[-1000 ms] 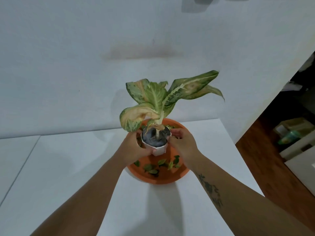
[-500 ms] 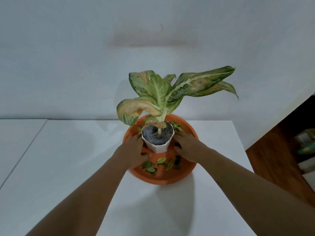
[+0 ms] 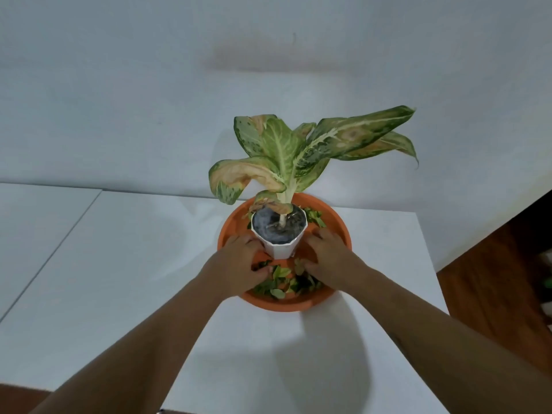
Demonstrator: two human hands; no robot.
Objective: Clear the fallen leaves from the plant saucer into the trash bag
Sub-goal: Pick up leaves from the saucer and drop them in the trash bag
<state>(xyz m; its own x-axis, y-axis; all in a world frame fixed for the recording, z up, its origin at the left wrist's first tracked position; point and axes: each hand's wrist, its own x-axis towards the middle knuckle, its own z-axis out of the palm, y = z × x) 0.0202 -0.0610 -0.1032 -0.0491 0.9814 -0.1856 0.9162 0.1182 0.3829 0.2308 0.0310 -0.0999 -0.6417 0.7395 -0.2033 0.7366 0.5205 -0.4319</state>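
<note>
White table point(image 3: 125, 264) against plain pale wall point(image 3: 149, 85); seam line splits tabletop at left. Brown wood floor point(image 3: 493, 294) visible beyond table's right edge. Orange saucer point(image 3: 337, 222) sits near table's back edge, white pot point(image 3: 280, 249) with leafy plant point(image 3: 283, 150) standing inside it. Small fallen leaves point(image 3: 283, 282) heaped in saucer's near part, a few more behind pot. Left hand point(image 3: 239, 264) and right hand point(image 3: 328, 258) rest inside saucer, either side of pot, fingers loosely curled onto leaves; firm hold not discernible.
</note>
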